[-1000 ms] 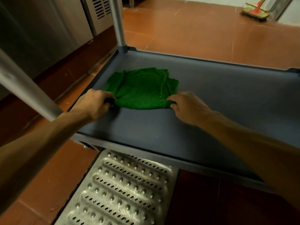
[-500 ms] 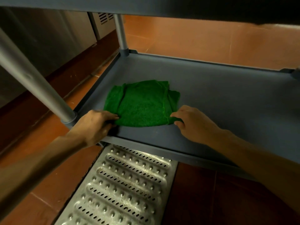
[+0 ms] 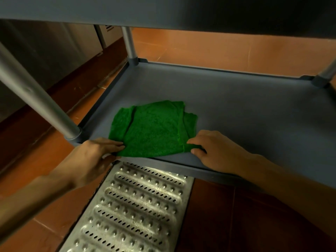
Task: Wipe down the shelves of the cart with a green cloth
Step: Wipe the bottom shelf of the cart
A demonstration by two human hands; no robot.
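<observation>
Nearest, above the metal floor grate [image 3: 134,206], the left hand [image 3: 91,157] is pinching the near left corner of the green cloth [image 3: 152,130] between fingers and thumb, and the right hand [image 3: 218,150] is pinching the near right corner likewise. The cloth is lying folded at the front left of the lower shelf [image 3: 254,115], reaching its front lip. For a good wipe, I think both hands should be pressing it flat and drawing overlapping strokes, also reaching the corner by the far post [image 3: 130,46].
</observation>
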